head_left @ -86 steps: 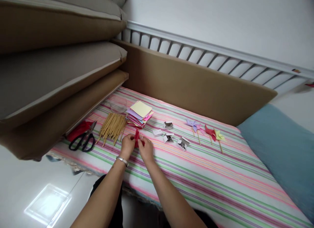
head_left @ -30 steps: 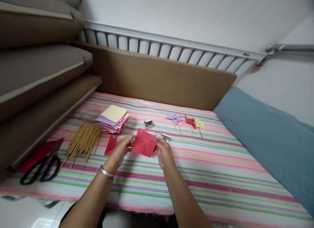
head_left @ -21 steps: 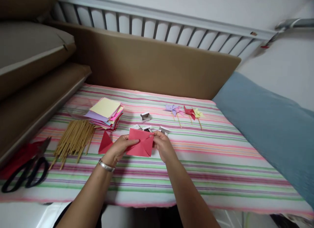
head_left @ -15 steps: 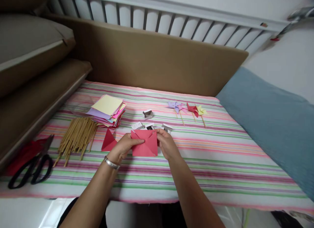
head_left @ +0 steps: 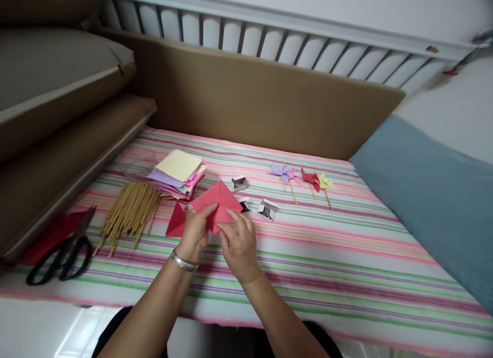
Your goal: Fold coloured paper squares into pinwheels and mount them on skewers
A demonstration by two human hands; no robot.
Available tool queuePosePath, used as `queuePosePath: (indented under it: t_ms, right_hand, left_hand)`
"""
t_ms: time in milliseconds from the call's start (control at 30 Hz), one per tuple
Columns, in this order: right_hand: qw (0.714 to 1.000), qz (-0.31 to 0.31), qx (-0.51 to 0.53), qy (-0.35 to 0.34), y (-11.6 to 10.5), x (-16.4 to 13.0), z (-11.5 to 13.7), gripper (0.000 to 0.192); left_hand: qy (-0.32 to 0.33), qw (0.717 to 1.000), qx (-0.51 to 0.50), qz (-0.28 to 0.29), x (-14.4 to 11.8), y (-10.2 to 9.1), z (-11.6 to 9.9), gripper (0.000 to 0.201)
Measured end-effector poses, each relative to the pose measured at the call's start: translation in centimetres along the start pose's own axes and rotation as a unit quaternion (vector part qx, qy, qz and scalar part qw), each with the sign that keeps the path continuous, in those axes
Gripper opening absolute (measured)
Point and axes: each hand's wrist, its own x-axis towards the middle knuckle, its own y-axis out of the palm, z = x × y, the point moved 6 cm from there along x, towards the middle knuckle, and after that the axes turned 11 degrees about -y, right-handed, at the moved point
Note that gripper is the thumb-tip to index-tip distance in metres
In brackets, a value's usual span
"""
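Held half a second ago as a flat envelope-like rectangle, the creased red paper square [head_left: 216, 201] now stands tilted, corner uppermost, above the striped bedsheet [head_left: 346, 255], left hand [head_left: 195, 232] and right hand [head_left: 239, 242] pinching its lower edge, evidently turning it for another fold.

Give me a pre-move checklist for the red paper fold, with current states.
1. Both hands on the red paper: ok; left hand and right hand pinch its lower edge.
2. Paper lifted off the striped cloth: ok.
3. Crease alignment: cannot tell, fingers cover it.
4. Second red piece clear of the fold: cannot tell, it sits right beside the left hand.
5. Stick bundle and scissors out of the way: ok, both off to the left.
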Motion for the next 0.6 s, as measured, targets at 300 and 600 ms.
queuePosePath:
  t_ms: [300,600]
  right_hand:
    - [0.991,-0.016,0.106,0.08,-1.2,0.6,-1.9,0.012]
    - [0.969,-0.025,0.172,0.177,-1.5,0.6,-3.2,0.008]
  left_hand:
    - [-0.019,0.998,-0.008,0.062,-0.2,1.1,0.7,0.025]
    - [-0.061,0.995,0.041,0.073,-0.3,1.2,2.0,0.021]
